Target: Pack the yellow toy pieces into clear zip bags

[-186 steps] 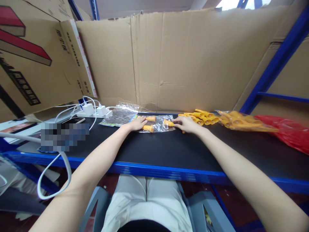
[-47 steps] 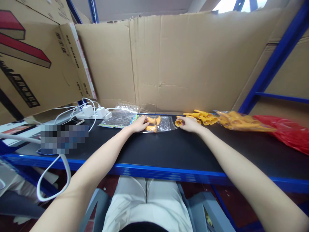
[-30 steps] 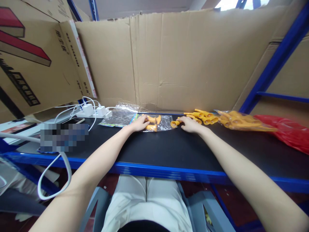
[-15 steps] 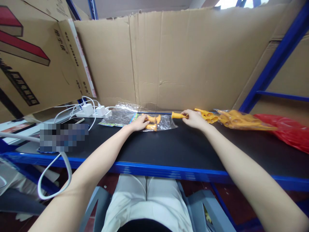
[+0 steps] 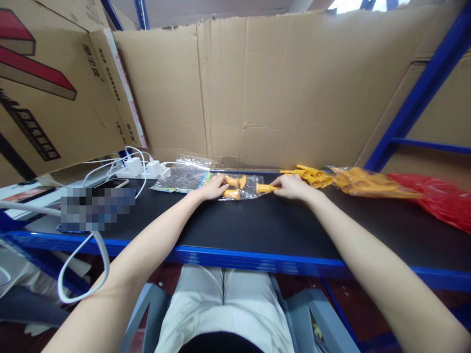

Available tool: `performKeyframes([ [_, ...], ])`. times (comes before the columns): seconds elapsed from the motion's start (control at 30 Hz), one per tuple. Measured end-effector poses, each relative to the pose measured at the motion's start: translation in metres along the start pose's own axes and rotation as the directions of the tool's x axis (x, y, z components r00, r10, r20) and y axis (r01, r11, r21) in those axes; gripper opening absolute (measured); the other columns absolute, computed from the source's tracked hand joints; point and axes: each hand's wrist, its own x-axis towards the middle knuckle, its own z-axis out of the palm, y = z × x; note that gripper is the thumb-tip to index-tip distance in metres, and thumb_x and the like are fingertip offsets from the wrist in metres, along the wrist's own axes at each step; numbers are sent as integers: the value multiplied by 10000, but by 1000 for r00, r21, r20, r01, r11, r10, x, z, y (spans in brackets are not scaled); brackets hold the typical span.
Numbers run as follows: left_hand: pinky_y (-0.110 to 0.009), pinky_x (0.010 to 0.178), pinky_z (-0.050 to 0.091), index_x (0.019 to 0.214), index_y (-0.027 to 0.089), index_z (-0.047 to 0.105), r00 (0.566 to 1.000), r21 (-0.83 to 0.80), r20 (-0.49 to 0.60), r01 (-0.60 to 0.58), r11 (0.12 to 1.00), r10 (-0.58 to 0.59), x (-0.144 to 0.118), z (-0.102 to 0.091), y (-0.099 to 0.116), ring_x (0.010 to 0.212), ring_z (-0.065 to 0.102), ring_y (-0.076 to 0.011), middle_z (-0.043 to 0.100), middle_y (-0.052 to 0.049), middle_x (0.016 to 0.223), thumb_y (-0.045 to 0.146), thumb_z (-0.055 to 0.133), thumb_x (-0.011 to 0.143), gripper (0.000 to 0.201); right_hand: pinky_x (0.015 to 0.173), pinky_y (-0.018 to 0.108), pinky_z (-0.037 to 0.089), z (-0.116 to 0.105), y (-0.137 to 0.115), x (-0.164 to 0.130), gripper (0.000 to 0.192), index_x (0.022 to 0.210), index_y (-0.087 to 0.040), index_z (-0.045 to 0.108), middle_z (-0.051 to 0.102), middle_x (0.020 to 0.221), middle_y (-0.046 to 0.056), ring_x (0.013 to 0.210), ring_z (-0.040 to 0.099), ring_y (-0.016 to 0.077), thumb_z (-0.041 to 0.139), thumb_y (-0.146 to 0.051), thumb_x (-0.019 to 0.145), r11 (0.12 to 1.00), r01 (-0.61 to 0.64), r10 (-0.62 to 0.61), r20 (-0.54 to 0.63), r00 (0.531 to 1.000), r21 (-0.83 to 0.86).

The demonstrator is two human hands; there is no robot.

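My left hand (image 5: 214,188) is closed around yellow plastic horn-shaped pieces (image 5: 232,194), whose flared ends stick out past the fingers. They lie over a clear plastic bag (image 5: 250,189) with a colourful printed strip. Just right of them, my right hand (image 5: 290,188) pinches the narrow end of another yellow horn-shaped piece (image 5: 264,188), its wide end pointing left above the bag's edge. Several loose yellow pieces (image 5: 317,177) lie behind and to the right of that hand. What the left fingertips cover is partly hidden.
To the right lie a filled clear bag (image 5: 362,182) of yellow pieces and a red plastic bag (image 5: 434,198). A power strip (image 5: 143,169) with white cables and a phone (image 5: 112,184) are at left. Cardboard (image 5: 279,93) walls the back of the black tabletop (image 5: 257,225).
My right hand has moved left and slightly nearer to me with its yellow piece, bringing it over the bag's edge. My left hand has stayed in place.
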Motion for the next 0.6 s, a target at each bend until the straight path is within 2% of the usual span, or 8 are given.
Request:
performKeyframes([
  [0.1,-345,792,401,838,173,438,1000,10,5,2,1000,-2,0,0,0,843,508,-195,532,-77,913,258,399,810,98,812,386,341,-7,5,-4,286,895,-276,708,683,802,33,779,592,222,502,-228,703,993,-82,81,-18,997,-88],
  [0.2,-342,788,401,834,171,437,1000,17,4,-4,1000,4,0,0,0,842,507,-193,531,-76,909,252,398,809,93,821,409,326,-10,5,-6,294,902,-265,710,681,800,49,784,589,234,499,-230,700,987,-124,123,-14,992,-106],
  [0.43,-345,786,407,847,170,441,999,-11,-8,-39,999,39,0,1,2,837,504,-190,529,-69,904,257,409,800,104,824,410,328,-9,-12,-7,287,921,-326,702,674,710,3,738,589,218,492,-274,733,998,-59,59,-2,998,4],
  [0.53,-351,789,403,843,167,445,999,-27,-11,-50,998,50,0,1,3,839,503,-194,526,-73,909,261,410,795,111,787,348,365,-11,-15,-8,270,924,-304,704,651,626,-11,655,588,170,507,-295,739,995,-49,50,-7,999,84],
  [0.6,-353,790,400,839,165,446,999,-31,-13,-52,998,52,0,1,5,838,501,-196,524,-76,905,266,410,793,117,703,285,397,-12,-13,-8,271,933,-277,703,640,610,-17,577,571,130,524,-311,734,982,-57,58,-1,998,179],
])
